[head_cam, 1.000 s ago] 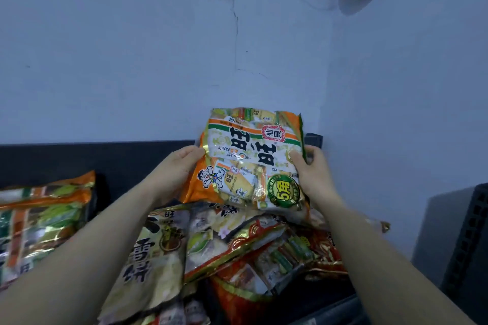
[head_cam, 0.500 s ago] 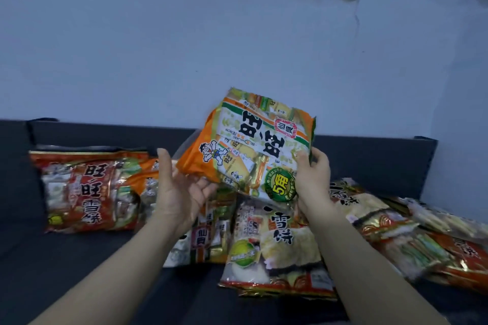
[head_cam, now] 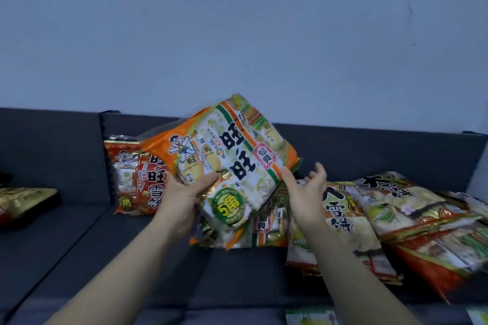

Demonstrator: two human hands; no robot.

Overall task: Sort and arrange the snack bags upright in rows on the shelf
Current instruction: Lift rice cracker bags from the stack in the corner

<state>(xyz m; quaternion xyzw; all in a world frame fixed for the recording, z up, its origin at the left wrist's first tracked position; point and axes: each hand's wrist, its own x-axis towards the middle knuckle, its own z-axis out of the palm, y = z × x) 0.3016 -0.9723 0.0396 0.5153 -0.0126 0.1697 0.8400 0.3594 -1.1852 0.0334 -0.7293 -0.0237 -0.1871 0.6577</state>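
Orange snack bag shifted into left hand, right hand just beside.

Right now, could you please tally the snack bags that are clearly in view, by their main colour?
Orange-and-white foil snack bags: 2, that one in the left hand, another lying beneath it.
Red foil snack bags: 2.
Pale cream foil snack bags: 2.
Gold-topped foil snack bag: 1.
Total: 7; cropped scraps at the edges not counted.
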